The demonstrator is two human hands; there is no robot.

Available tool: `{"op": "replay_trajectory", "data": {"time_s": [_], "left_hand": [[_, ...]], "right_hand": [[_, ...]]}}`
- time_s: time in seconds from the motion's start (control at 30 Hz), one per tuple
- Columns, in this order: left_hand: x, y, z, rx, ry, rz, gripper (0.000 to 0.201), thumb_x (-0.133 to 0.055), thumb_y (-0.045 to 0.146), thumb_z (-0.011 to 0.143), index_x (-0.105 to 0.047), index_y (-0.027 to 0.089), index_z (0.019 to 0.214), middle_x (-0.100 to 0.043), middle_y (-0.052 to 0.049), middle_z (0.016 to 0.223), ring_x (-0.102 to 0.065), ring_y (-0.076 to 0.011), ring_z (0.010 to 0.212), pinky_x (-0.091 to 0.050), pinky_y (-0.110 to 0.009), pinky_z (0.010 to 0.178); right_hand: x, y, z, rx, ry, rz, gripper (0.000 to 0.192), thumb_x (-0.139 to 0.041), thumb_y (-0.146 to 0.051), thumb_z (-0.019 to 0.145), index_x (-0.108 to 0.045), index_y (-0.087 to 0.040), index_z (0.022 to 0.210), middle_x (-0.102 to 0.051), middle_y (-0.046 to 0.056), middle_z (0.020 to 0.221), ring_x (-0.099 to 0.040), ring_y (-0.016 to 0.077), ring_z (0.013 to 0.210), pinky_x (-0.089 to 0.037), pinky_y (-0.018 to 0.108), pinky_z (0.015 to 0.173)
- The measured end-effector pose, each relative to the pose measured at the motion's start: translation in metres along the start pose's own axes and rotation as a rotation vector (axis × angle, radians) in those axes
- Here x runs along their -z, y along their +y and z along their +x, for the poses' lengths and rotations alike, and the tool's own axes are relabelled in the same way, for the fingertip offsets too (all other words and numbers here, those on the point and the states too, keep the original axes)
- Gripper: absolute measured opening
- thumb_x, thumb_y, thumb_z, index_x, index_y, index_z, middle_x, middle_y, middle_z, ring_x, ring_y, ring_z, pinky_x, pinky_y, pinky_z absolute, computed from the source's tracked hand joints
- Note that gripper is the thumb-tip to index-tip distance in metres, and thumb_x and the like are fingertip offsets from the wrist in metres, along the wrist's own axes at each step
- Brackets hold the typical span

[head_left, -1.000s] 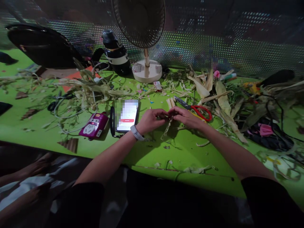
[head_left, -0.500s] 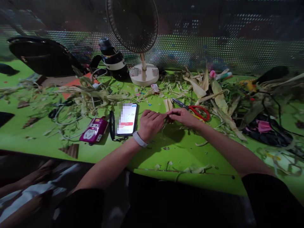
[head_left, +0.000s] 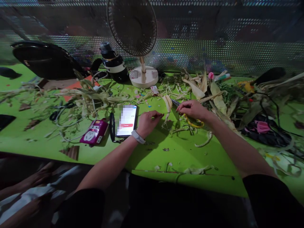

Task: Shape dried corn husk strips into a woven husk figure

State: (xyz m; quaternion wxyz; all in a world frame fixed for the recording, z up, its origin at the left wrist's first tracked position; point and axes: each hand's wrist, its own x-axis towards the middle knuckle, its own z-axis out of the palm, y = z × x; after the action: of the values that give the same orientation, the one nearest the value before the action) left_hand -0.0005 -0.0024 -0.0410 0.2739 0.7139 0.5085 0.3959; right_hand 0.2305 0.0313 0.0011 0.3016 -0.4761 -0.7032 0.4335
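My left hand (head_left: 149, 123), with a pale band at the wrist, is closed in a pinch above the green table (head_left: 152, 158). A thin dark bit shows at its fingertips, too small to name. Just beyond them lies a pale corn husk piece (head_left: 167, 103) with frayed strands at its near end. My right hand (head_left: 193, 110) is closed with curled fingers over the scissors; whatever it holds is hidden. The scissors' dark blade (head_left: 175, 102) shows past its fingers, and a yellow loop (head_left: 193, 122) shows beneath the hand. Husk strips (head_left: 182, 129) lie below.
Left of my left hand are a lit phone (head_left: 127, 121) and a purple power strip (head_left: 94, 131). A fan (head_left: 143, 77) and a dark bottle (head_left: 115, 65) stand behind. Husks (head_left: 218, 98) heap up on the right. Another person's arms (head_left: 26, 186) are at lower left.
My hands were together at the fingertips and have moved apart. The right moved right and slightly away, now covering the scissors' red handles. The pale husk piece shows more fully.
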Motion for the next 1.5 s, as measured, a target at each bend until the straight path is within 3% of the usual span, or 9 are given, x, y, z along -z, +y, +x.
{"op": "replay_trajectory", "data": {"time_s": [0.13,0.33,0.53,0.83,1.0,1.2,1.3,1.4,1.5], "left_hand": [[-0.004,0.0,0.0,0.223,-0.089,-0.375,0.027,-0.068,0.04,0.075,-0.059,0.016,0.067,-0.064,0.0,0.065,-0.054,-0.0098,0.058,-0.037,-0.022,0.054],[-0.004,0.008,0.0,0.541,-0.128,-1.081,0.024,-0.079,0.024,0.064,-0.057,0.014,0.067,-0.069,-0.001,0.087,-0.059,-0.0069,0.07,-0.042,-0.018,0.058],[0.0,0.014,0.001,0.676,-0.13,-1.397,0.01,-0.071,0.021,0.074,-0.062,0.017,0.073,-0.07,-0.001,0.085,-0.054,-0.0038,0.052,-0.037,-0.016,0.042],[0.001,0.028,-0.002,0.62,-0.239,-1.201,0.022,-0.071,0.024,0.074,-0.052,0.014,0.07,-0.052,0.005,0.053,-0.039,-0.0011,0.04,-0.026,-0.013,0.037],[0.0,0.026,-0.002,0.604,-0.232,-1.092,0.03,-0.075,0.031,0.068,-0.05,0.016,0.068,-0.05,0.006,0.052,-0.04,-0.0025,0.042,-0.023,-0.014,0.038],[0.0,0.018,0.003,0.66,0.025,-1.054,0.029,-0.073,0.042,0.07,-0.06,0.018,0.08,-0.057,0.004,0.061,-0.045,-0.0043,0.047,-0.034,-0.019,0.045],[-0.002,0.021,0.001,0.718,-0.172,-1.002,0.041,-0.065,0.056,0.073,-0.057,0.017,0.065,-0.059,-0.001,0.058,-0.053,-0.0101,0.049,-0.041,-0.025,0.049],[-0.004,0.027,-0.003,0.637,-0.4,-0.976,0.046,-0.061,0.061,0.074,-0.058,0.016,0.061,-0.062,-0.004,0.058,-0.059,-0.0155,0.055,-0.045,-0.03,0.054],[-0.006,0.031,-0.007,0.586,-0.439,-1.066,0.033,-0.074,0.047,0.068,-0.066,0.015,0.072,-0.068,-0.005,0.069,-0.064,-0.0168,0.064,-0.05,-0.03,0.064]], "right_hand": [[0.0,0.003,0.003,-0.199,-0.067,0.447,0.007,-0.053,-0.015,0.056,-0.058,-0.016,0.052,-0.065,0.002,0.064,-0.053,0.0097,0.051,-0.036,0.021,0.046],[-0.018,0.004,-0.001,-0.205,-0.07,0.952,0.002,-0.057,-0.018,0.062,-0.056,-0.016,0.062,-0.069,0.005,0.091,-0.058,0.011,0.064,-0.045,0.021,0.052],[-0.034,-0.003,-0.006,-0.213,-0.222,1.056,0.014,-0.064,-0.02,0.073,-0.051,-0.018,0.07,-0.058,-0.004,0.062,-0.046,0.0069,0.045,-0.039,0.02,0.046],[-0.033,-0.007,-0.008,-0.191,-0.266,0.647,0.022,-0.058,-0.024,0.078,-0.044,-0.018,0.063,-0.04,-0.008,0.049,-0.028,0.0034,0.039,-0.022,0.017,0.039],[-0.031,-0.009,-0.012,-0.167,-0.293,0.525,0.023,-0.059,-0.028,0.078,-0.045,-0.019,0.062,-0.041,-0.008,0.049,-0.033,0.005,0.042,-0.028,0.019,0.043],[-0.035,-0.018,-0.02,-0.002,-0.167,0.514,0.022,-0.063,-0.029,0.069,-0.046,-0.02,0.058,-0.05,-0.004,0.053,-0.049,0.0105,0.054,-0.037,0.023,0.052],[-0.037,-0.018,-0.023,0.073,-0.186,0.514,0.019,-0.06,-0.026,0.068,-0.046,-0.02,0.057,-0.053,-0.003,0.055,-0.054,0.0126,0.059,-0.042,0.025,0.058],[-0.039,-0.019,-0.026,0.148,-0.301,0.419,0.016,-0.055,-0.021,0.07,-0.047,-0.019,0.057,-0.06,-0.001,0.062,-0.057,0.0131,0.064,-0.043,0.026,0.063],[-0.042,-0.021,-0.03,0.246,-0.403,0.219,0.015,-0.054,-0.018,0.068,-0.047,-0.018,0.054,-0.06,-0.001,0.061,-0.055,0.0117,0.06,-0.041,0.025,0.059]]}}
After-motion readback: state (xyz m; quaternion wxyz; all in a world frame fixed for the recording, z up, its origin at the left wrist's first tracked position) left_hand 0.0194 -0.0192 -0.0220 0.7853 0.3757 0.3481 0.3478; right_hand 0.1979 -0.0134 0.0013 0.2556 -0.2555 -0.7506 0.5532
